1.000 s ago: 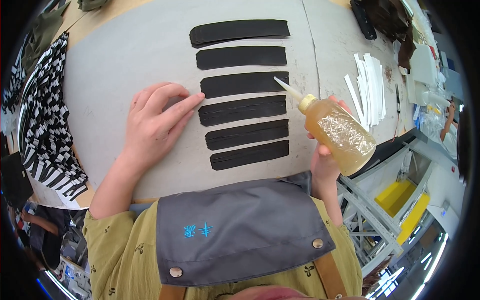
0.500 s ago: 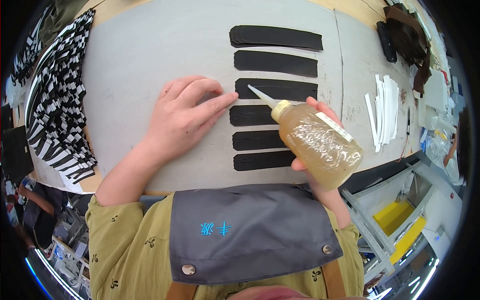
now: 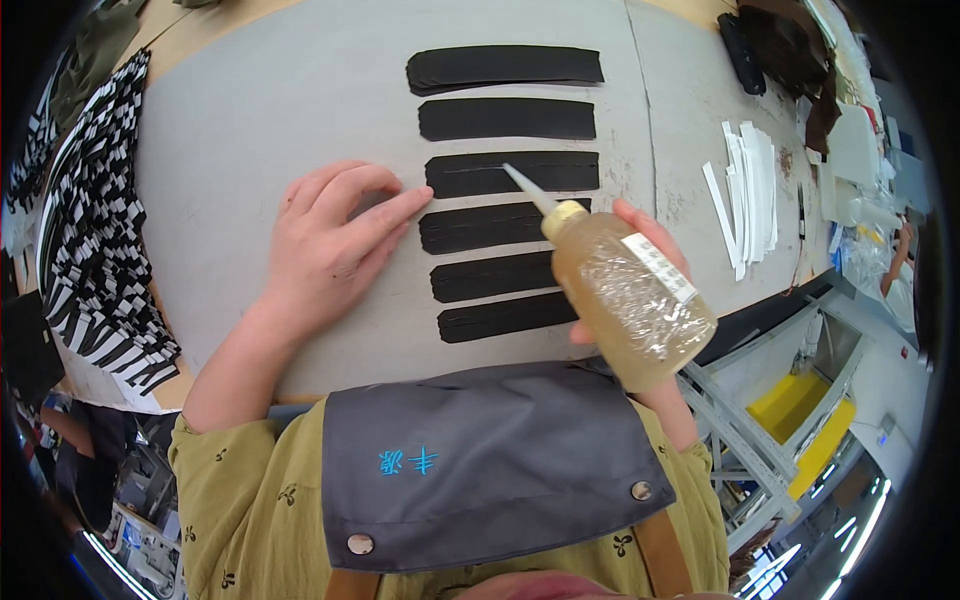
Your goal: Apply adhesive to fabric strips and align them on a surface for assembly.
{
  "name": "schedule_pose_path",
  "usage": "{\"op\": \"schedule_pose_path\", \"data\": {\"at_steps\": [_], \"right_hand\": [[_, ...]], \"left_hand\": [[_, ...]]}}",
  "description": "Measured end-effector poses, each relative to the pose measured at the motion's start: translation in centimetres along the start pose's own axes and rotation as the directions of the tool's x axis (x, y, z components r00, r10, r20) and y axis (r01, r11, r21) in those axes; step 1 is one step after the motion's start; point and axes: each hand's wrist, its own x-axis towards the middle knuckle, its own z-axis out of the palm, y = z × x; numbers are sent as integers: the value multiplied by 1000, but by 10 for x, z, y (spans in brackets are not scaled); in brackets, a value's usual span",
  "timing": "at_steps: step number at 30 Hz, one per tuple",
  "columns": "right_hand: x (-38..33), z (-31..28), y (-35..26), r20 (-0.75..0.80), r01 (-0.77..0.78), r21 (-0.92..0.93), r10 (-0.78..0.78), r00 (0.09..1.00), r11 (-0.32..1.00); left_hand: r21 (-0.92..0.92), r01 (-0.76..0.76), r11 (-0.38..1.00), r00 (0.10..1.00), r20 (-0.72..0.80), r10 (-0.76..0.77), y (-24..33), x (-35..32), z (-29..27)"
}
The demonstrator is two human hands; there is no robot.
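My right hand (image 3: pixel 655 240) is wrapped round a squeeze bottle (image 3: pixel 630 295) of amber liquid with a yellow collar and a pale tapered nozzle. The bottle is tilted, its nozzle tip at the middle of a black strip (image 3: pixel 470 177), third from the far end of a column of several strips. A thin dark line runs lengthwise along this strip. Against its left end rests the index fingertip of my left hand (image 3: pixel 335 245); that hand lies on the table, fingers apart and partly bent, holding nothing. The bottle hides the right ends of the nearer strips (image 3: pixel 485 277).
A large heap of black-and-white strips (image 3: pixel 95 220) lies along the table's left side. White strips (image 3: pixel 750 195) are spread at right, with a thin dark pen-like tool (image 3: pixel 801 212) beside them. Dark brown material (image 3: pixel 790 50) sits far right. A metal frame (image 3: pixel 740 430) stands below the right edge.
The nozzle tip has shifted right along the third strip, from near its left end to its middle. My left fingertip stays at that strip's left end. The whole view has shifted slightly.
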Motion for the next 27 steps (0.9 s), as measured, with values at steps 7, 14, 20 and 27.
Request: {"op": "schedule_pose_path", "data": {"at_steps": [7,14,20,27], "right_hand": [[-21,-24,13,-330,-176,25,174,928,984],[-27,-36,18,-392,-231,156,275,878,960],[-25,-28,16,-366,-238,199,297,882,951],[-10,0,11,-293,-217,232,281,914,948]], "left_hand": [[21,-8,1000,1000,2,8,2,2,1],[18,-28,999,999,-30,28,3,3,1],[37,-26,999,1000,-8,26,2,3,-1],[25,-15,1000,999,-28,16,-1,-1,-1]]}}
